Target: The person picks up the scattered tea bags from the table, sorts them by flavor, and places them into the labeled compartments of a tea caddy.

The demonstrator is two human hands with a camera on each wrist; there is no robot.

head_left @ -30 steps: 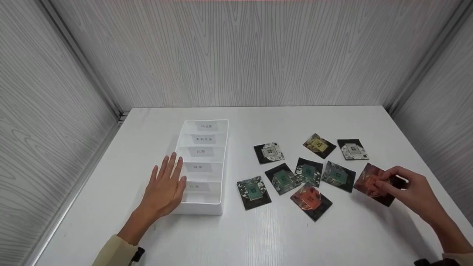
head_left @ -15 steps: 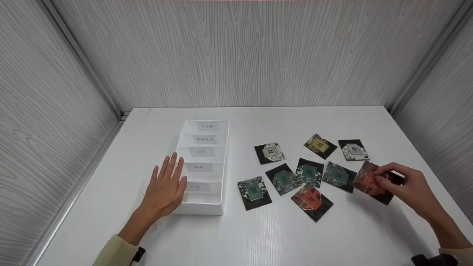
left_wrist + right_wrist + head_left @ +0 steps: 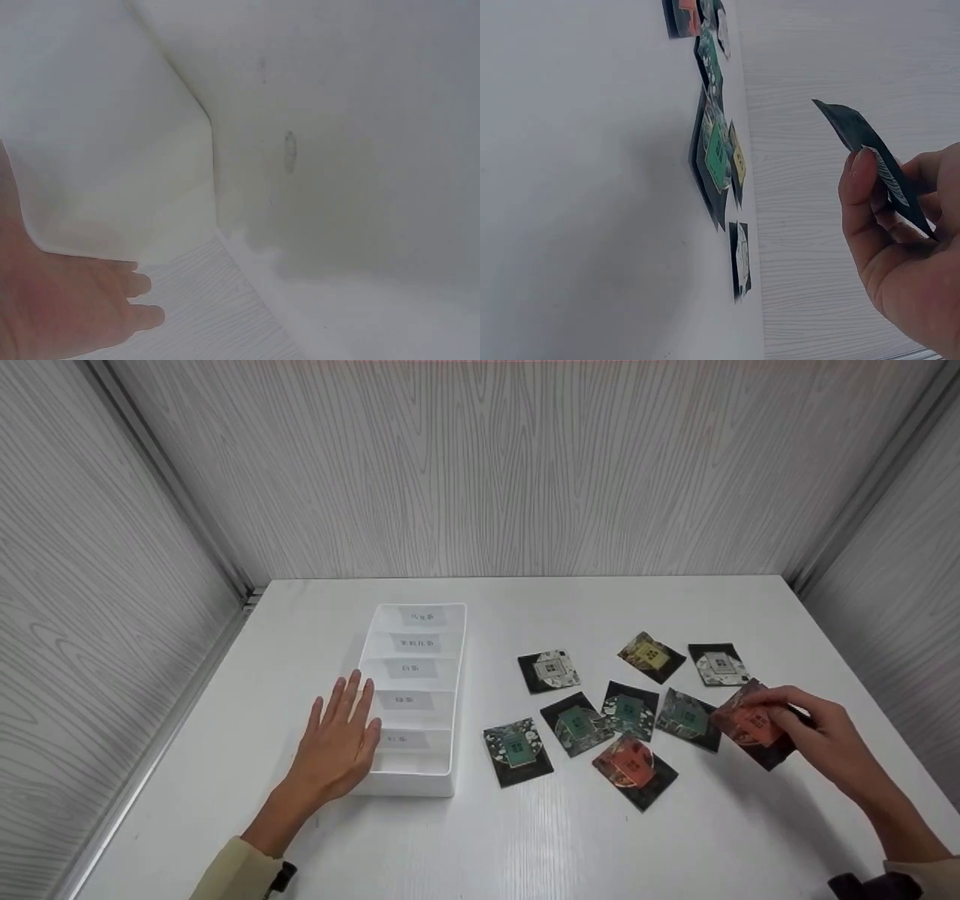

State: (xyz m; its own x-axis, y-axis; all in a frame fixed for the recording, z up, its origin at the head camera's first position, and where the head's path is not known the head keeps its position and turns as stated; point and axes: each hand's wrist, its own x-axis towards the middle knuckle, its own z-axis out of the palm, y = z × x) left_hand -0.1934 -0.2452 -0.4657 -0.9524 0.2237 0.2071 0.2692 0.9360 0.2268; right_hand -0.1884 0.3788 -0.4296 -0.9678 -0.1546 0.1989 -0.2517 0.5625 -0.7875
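Between thumb and fingers, my right hand (image 3: 825, 735) pinches a red-and-black tea sachet (image 3: 750, 727), held tilted above the table. Its dark back faces the right wrist view. My left hand (image 3: 334, 742) lies with straight fingers over the left rim of a white divided box (image 3: 442, 784). Labelled compartments run along the box in a row. To its right lie several sachets: green-labelled ones such as the nearest green sachet (image 3: 517, 751), a red sachet (image 3: 634, 771), a yellow sachet (image 3: 651, 657), a left white sachet (image 3: 549, 670) and a right white sachet (image 3: 719, 664).
A white table (image 3: 525, 847) carries the box and sachets. Grey wood-grain panels enclose it, with a back panel (image 3: 510, 472) behind and one on each side. Some green sachets lie close together in the middle of the spread.
My right hand has shifted a little left and up with the red sachet, turning it slightly. The left hand stays on the box.
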